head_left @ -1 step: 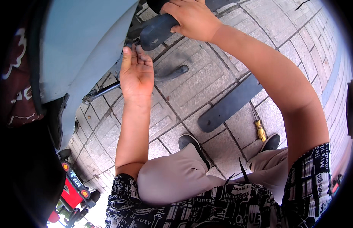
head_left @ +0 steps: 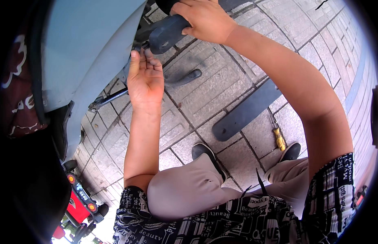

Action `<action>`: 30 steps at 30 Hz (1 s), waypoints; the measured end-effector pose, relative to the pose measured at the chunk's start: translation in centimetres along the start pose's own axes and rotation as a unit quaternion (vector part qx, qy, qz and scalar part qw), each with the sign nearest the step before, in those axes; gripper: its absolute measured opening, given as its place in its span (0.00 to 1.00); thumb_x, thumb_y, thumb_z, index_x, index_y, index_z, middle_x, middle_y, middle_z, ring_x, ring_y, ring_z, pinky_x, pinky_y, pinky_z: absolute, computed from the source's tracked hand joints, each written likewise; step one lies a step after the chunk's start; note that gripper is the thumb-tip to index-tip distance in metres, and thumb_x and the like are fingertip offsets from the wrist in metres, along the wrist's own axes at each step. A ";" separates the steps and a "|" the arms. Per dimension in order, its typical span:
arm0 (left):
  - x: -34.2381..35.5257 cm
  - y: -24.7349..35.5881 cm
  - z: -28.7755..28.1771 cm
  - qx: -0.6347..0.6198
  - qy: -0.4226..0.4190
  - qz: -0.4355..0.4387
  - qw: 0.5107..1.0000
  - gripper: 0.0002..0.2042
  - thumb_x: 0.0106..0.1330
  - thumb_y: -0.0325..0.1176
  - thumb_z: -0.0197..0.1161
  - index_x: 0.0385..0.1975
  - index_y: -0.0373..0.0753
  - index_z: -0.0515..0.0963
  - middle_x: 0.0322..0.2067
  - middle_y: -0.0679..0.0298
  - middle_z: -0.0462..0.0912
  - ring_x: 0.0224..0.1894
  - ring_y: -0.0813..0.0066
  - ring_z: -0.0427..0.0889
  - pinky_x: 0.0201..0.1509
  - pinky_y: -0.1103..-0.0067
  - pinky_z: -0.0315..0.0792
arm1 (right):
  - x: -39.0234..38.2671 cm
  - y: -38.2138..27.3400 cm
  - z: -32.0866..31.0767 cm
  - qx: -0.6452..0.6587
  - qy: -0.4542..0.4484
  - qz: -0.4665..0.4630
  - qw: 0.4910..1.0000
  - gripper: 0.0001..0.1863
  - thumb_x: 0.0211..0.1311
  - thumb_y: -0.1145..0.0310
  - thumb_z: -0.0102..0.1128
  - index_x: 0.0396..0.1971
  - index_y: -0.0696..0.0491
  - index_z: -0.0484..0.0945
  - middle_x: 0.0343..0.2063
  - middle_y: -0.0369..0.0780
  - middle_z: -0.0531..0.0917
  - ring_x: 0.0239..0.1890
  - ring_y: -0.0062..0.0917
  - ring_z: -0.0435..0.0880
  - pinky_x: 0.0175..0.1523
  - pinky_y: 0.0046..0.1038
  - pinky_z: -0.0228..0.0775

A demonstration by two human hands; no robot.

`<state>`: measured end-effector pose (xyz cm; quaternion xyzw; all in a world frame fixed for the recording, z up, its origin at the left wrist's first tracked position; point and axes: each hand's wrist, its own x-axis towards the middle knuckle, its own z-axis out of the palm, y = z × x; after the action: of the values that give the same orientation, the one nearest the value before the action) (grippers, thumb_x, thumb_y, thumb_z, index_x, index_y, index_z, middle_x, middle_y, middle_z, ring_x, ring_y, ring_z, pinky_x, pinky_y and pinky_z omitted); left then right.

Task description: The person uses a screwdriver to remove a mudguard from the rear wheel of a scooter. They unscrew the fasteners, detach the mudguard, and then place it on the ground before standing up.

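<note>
A screwdriver (head_left: 279,139) lies on paving (head_left: 197,106) between a strip (head_left: 245,110) and the right shoe (head_left: 291,152); farther off, a second strip (head_left: 165,35) sits just right of a vehicle's body panel (head_left: 87,46).

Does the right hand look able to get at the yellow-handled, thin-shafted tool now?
Probably yes, if the right hand lets go of the dark grey, round-ended bar it grips; nothing covers the yellow-handled tool on the stone paving.

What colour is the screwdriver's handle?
The handle is mostly yellow, best seen in the head view.
</note>
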<state>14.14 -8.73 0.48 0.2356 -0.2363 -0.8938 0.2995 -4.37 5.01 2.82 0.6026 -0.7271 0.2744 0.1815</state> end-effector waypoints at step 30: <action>0.6 -2.0 -1.9 0.217 0.057 0.002 0.975 0.08 0.63 0.35 0.66 0.34 0.41 0.74 0.32 0.69 0.77 0.37 0.74 0.75 0.41 0.77 0.69 | 0.2 -0.3 -1.3 -0.003 -0.047 0.064 0.997 0.20 0.35 0.69 0.67 0.35 0.49 0.77 0.34 0.37 0.80 0.44 0.33 0.75 0.49 0.40 0.58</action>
<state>13.89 -8.24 -2.29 0.3455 -0.4071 -0.8058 0.2560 -4.23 5.62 3.97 0.5668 -0.7726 0.2543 0.1310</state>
